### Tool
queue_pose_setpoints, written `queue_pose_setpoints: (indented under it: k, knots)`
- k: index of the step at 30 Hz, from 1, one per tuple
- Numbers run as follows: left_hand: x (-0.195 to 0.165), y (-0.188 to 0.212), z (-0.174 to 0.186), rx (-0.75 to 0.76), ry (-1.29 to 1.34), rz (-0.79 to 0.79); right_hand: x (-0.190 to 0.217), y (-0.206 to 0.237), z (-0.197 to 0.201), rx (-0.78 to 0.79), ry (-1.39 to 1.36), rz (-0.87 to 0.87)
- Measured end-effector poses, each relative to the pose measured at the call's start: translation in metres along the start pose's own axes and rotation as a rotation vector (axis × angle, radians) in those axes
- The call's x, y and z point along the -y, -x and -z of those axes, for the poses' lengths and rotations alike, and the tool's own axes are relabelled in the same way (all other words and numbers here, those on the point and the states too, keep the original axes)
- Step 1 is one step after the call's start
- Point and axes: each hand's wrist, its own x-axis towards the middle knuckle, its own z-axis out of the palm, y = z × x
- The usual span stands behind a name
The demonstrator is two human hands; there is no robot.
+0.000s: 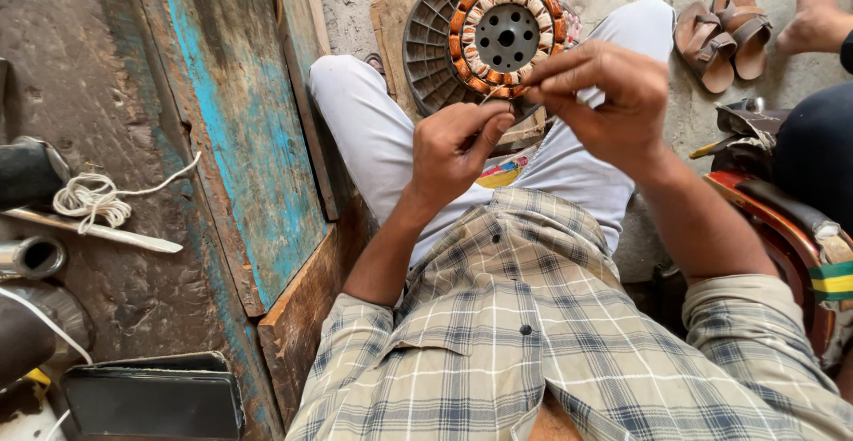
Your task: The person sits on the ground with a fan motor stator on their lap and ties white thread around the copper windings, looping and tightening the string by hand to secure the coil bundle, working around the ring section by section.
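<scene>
A round motor stator [506, 36] with copper windings and white lacing lies on a grey ribbed housing [433, 46], itself resting on a wooden board between my knees. My left hand [455, 146] is just below the stator's near edge, fingers pinched on a thin thread [494, 95] that runs up to the windings. My right hand [604, 99] is at the stator's lower right rim, thumb and fingers pinched on the same thread or a small piece I cannot make out.
A blue-painted wooden plank [249, 130] leans at my left. A coil of white cord [87, 198] and dark metal parts lie on the surface at far left. A pair of brown sandals [721, 32] and another person's foot [817, 10] are at upper right.
</scene>
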Motion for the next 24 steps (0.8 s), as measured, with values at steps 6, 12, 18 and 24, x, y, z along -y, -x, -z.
queue_pose_setpoints:
  k: [6,12,18,24]
  knots:
    - [-0.011,0.007,-0.004,0.113,0.122,0.075,0.022,0.021,-0.011,-0.127,0.046,-0.004]
    - [-0.009,0.008,-0.013,0.032,0.056,0.075,0.036,0.028,-0.015,-0.189,0.080,-0.031]
    - [-0.004,0.009,-0.017,-0.093,0.103,0.219,0.029,0.029,-0.017,-0.143,0.051,0.034]
    - [-0.003,0.012,0.003,-0.089,0.346,0.266,-0.011,0.010,0.002,-0.259,-0.011,-0.032]
